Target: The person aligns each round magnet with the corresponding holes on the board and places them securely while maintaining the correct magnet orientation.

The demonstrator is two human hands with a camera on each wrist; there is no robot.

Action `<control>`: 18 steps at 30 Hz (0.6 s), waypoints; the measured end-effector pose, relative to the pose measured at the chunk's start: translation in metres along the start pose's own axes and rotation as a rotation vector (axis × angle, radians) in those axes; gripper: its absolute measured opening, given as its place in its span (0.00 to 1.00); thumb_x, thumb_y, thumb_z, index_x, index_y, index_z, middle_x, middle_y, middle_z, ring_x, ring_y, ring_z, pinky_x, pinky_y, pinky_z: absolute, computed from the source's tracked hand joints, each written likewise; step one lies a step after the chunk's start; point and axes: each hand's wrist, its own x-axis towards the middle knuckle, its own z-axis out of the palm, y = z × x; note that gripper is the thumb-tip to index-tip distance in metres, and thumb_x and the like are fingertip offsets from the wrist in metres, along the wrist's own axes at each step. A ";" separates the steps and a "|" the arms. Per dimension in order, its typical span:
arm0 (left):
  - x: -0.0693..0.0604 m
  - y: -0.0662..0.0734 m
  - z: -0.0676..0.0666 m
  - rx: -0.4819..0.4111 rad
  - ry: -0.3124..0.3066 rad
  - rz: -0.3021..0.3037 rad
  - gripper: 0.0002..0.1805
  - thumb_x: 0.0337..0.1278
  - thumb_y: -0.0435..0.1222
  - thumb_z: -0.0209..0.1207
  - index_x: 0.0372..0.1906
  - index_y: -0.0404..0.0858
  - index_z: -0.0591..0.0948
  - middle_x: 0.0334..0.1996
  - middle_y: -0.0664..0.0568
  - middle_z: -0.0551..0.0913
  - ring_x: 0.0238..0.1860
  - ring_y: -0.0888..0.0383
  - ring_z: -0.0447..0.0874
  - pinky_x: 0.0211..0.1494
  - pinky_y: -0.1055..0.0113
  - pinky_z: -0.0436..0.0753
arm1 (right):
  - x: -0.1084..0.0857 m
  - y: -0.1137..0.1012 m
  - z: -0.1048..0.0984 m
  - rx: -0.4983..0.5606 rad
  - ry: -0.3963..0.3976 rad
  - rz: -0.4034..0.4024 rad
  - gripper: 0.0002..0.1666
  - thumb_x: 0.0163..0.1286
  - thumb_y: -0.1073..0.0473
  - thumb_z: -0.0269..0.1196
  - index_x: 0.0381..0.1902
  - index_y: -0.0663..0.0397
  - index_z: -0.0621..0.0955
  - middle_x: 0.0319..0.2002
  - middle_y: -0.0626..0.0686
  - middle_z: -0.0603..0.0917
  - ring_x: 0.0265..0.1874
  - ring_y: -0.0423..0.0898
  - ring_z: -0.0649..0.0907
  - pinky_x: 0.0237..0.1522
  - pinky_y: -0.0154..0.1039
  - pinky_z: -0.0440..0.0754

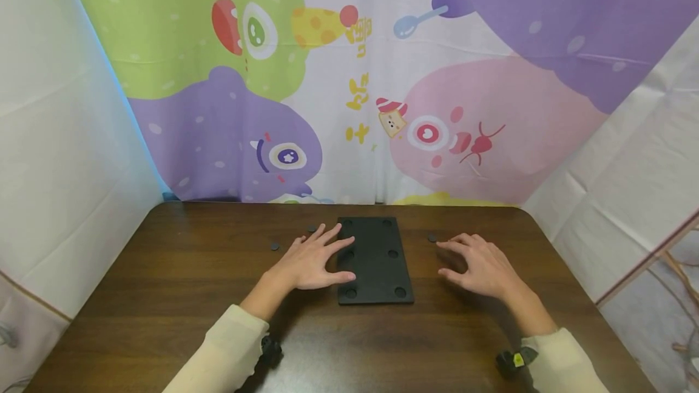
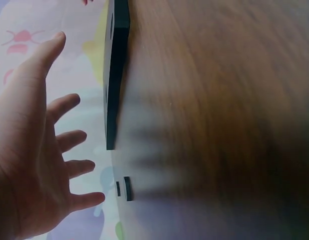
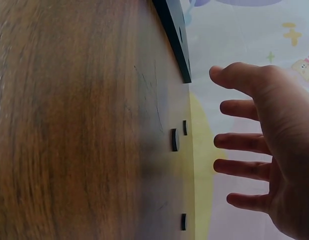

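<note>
A black board (image 1: pixel 374 265) with several round recesses lies on the wooden table. Over its left edge my left hand (image 1: pixel 307 264) is spread, palm down, holding nothing; the left wrist view shows this hand (image 2: pixel 39 145) raised beside the board (image 2: pixel 114 75). My right hand (image 1: pixel 480 265) hovers right of the board, fingers apart and empty. Two small dark discs (image 1: pixel 275 247) (image 1: pixel 312 229) lie left of the board, and another disc (image 1: pixel 432 238) lies near my right fingertips. In the right wrist view, three discs (image 3: pixel 175 140) (image 3: pixel 185 127) (image 3: pixel 184 222) rest near the right hand (image 3: pixel 274 145).
The wooden table (image 1: pixel 349 350) ends at a cartoon-printed curtain (image 1: pixel 349 168) behind the board. White fabric (image 1: pixel 71 138) hangs at the left side, with more white fabric (image 1: pixel 628 193) at the right. Dark devices are strapped at both wrists.
</note>
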 end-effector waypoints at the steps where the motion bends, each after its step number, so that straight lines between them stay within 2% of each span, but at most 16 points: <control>1: 0.000 0.000 0.000 0.001 -0.004 -0.002 0.47 0.75 0.72 0.58 0.90 0.59 0.65 0.95 0.46 0.52 0.95 0.32 0.47 0.84 0.16 0.60 | 0.000 0.000 0.000 0.000 -0.001 -0.001 0.34 0.71 0.40 0.77 0.70 0.46 0.89 0.62 0.59 0.90 0.59 0.64 0.88 0.55 0.68 0.88; 18: 0.005 0.000 0.006 -0.008 -0.056 -0.038 0.47 0.74 0.73 0.58 0.90 0.61 0.66 0.95 0.49 0.51 0.95 0.33 0.47 0.86 0.17 0.58 | 0.001 0.000 0.000 -0.051 -0.042 -0.017 0.32 0.69 0.40 0.79 0.67 0.46 0.91 0.58 0.57 0.92 0.56 0.61 0.89 0.46 0.61 0.89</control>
